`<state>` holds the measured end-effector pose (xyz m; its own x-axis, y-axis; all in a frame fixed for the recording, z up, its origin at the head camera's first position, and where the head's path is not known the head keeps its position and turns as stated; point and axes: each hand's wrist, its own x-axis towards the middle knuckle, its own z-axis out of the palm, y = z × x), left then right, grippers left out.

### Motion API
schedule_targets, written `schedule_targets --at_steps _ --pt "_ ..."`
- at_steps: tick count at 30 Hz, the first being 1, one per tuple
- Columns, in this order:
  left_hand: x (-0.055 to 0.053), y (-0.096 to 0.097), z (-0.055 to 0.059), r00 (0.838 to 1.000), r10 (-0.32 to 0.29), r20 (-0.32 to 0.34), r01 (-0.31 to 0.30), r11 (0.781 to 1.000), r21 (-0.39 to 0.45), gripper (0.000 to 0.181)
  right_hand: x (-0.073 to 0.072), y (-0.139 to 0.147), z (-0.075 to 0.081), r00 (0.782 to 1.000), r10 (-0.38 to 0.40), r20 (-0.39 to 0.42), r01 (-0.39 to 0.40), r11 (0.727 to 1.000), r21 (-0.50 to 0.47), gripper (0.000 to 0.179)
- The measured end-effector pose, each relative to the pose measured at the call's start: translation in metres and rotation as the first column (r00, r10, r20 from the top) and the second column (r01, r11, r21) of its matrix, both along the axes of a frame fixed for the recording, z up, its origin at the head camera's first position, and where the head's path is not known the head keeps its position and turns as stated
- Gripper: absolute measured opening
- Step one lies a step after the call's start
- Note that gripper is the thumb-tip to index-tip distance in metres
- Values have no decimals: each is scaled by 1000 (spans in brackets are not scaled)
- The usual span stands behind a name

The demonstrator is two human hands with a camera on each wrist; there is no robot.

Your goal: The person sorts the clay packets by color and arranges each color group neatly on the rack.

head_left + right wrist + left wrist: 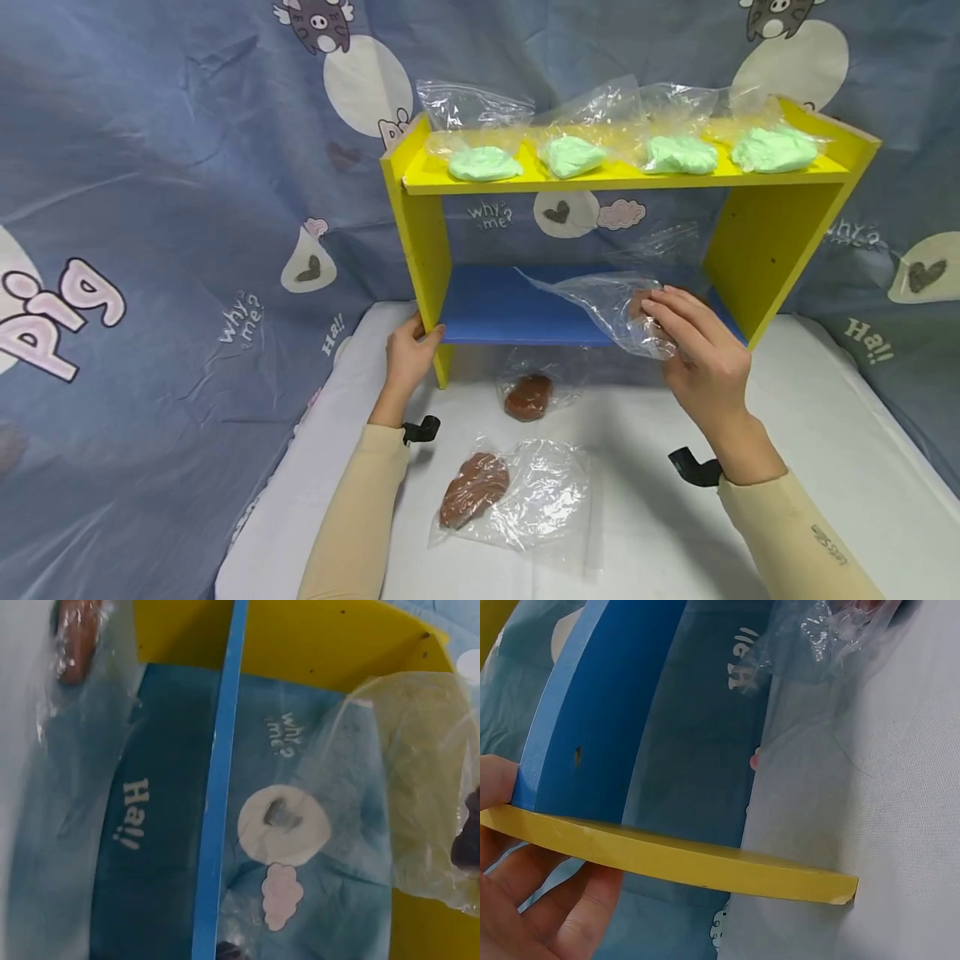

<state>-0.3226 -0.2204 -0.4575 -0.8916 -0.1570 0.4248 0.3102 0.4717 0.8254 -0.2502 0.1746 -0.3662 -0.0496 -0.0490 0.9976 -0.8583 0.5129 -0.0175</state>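
My left hand (411,354) grips the yellow left side panel (416,250) of a small shelf unit, beside the blue shelf board (502,304). The left wrist view shows its thumb on one side of the panel and its fingers on the other. In front of the blue board's right part, my right hand (705,358) pinches a clear zip bag (600,300) with a brown lump in it, partly hidden by the fingers. The right wrist view shows this bag (427,772) but not the hand. Behind it, another clear bag (663,242) shows at the right of the blue board.
On the yellow top shelf (622,179) stand several clear bags with pale green lumps (487,164). Two bagged brown lumps lie on the white tabletop (637,533): one lump (528,397) below the blue board, another lump (474,490) nearer. A printed blue-grey cloth (187,192) hangs behind.
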Motion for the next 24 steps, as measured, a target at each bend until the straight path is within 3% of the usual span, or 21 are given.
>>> schedule_targets --at_steps 6,10,18,21,24 --pt "3 -1 1 1000 13 9 -13 1000 2 52 -34 -1 -11 993 -87 75 81 994 76 52" --pt "1 -1 2 1000 6 8 -6 1000 -6 53 -59 1 -25 972 -177 151 142 966 216 55" --pt "-1 0 1 1000 3 8 -3 1000 -5 54 -93 -5 -43 938 -235 256 112 901 420 57" --pt "0 0 1 1000 -1 16 1 1000 -6 54 -100 -6 -45 908 -293 300 124 871 476 56" --pt "1 0 1 1000 -7 21 7 1000 -8 53 -105 -6 -47 859 -368 355 139 836 531 57"
